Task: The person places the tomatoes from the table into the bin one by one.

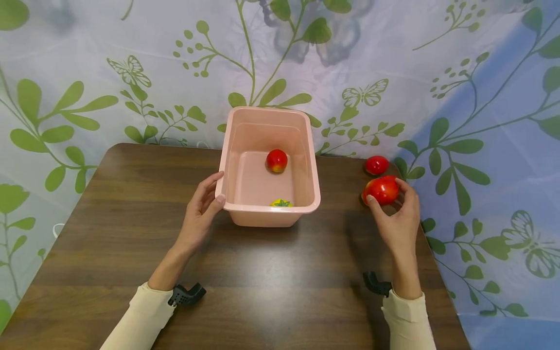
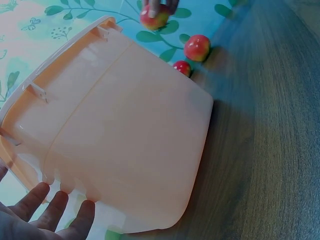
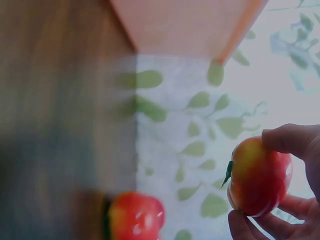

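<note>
Head view: gripping the pink bin (image 1: 264,218) by its rim with the left hand (image 1: 202,206), grasping a red fruit (image 1: 382,189) right of the bin with the right hand (image 1: 401,214); probably at a pick-up step, calling next for a secure lift

Left wrist view: touching the bin's wall with fingertips (image 2: 61,200)

Right wrist view: gripping that fruit; showing no readable brand, label or writing

Pink bin (image 1: 264,218): upright on table (image 1: 144,194), open-topped, left hand (image 1: 199,210) at its left rim; red round fruit (image 1: 276,161) and yellow, green-leaved piece (image 1: 281,203) inside. Glossy red-yellow fruit (image 1: 383,189), green stem: pinched in right hand (image 1: 401,216), raised, right of bin. Loose red fruit (image 1: 376,165): on table, just beyond.
</note>
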`<state>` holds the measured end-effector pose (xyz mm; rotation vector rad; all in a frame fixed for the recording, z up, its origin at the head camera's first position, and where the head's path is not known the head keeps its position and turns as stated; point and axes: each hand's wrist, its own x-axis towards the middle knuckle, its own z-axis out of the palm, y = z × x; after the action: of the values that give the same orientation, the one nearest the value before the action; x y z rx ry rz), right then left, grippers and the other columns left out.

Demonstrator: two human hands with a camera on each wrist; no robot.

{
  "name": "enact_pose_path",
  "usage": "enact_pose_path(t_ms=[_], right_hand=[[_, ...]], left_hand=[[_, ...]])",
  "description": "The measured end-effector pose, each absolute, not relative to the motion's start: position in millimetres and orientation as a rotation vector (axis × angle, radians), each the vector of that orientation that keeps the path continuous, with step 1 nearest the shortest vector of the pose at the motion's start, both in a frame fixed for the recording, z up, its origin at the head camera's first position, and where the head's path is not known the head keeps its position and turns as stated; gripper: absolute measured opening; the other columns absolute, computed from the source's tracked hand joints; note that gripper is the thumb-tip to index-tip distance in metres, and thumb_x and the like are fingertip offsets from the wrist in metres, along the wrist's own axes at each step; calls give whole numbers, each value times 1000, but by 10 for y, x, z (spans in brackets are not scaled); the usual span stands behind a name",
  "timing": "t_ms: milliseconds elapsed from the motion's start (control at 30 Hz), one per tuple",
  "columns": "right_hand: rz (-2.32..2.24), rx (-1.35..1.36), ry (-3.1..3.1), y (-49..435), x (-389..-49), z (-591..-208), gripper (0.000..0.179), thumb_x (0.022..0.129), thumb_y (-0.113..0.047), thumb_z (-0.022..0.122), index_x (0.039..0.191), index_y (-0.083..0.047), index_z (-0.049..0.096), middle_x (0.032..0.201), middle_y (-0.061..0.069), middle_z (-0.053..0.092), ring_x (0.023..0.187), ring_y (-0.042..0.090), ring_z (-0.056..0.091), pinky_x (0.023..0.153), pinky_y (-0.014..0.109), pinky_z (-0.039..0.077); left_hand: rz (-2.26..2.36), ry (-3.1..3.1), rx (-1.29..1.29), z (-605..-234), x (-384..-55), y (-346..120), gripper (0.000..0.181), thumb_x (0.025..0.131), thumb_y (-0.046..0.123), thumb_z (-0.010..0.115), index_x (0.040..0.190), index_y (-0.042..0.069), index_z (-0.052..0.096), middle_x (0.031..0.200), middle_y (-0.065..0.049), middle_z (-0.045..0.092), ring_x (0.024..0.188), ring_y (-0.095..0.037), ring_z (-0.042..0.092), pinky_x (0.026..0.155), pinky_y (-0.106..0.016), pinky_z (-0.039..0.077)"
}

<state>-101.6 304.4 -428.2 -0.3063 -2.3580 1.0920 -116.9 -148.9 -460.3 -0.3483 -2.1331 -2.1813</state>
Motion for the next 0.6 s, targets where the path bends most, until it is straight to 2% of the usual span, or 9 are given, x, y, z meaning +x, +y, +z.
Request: enact_pose_path(t_ms=[200,367,600], right_hand=[[1109,-228,-2331,2895,-1062,-4173,71,90,-25,86,153,-14,55,147,10,59,122,20,61,99,7,48],[1114,-199,-2326,2844,-1077,-4140,70,90,-25,86,152,-13,55,147,12,60,123,21,59,97,7,46],[1120,-125,-2355,2640,-1154,-4030,73,89,-29,87,153,-20,55,149,6,60,128,16,58,102,22,53]], left_hand=[[-2176,-2135,-350,-4597,-1163,-1479,56,110,10,57,163,23,46,162,-8,51,145,-30,54,108,-18,52],[-2176,-2136,-343,-4592,-1160,-1473,56,110,10,57,163,23,46,162,-10,51,145,-34,54,108,-18,52],[-2172,-2132,-341,-4589,-1159,-1474,56,110,10,57,163,23,46,161,-10,52,144,-36,54,108,-18,52]])
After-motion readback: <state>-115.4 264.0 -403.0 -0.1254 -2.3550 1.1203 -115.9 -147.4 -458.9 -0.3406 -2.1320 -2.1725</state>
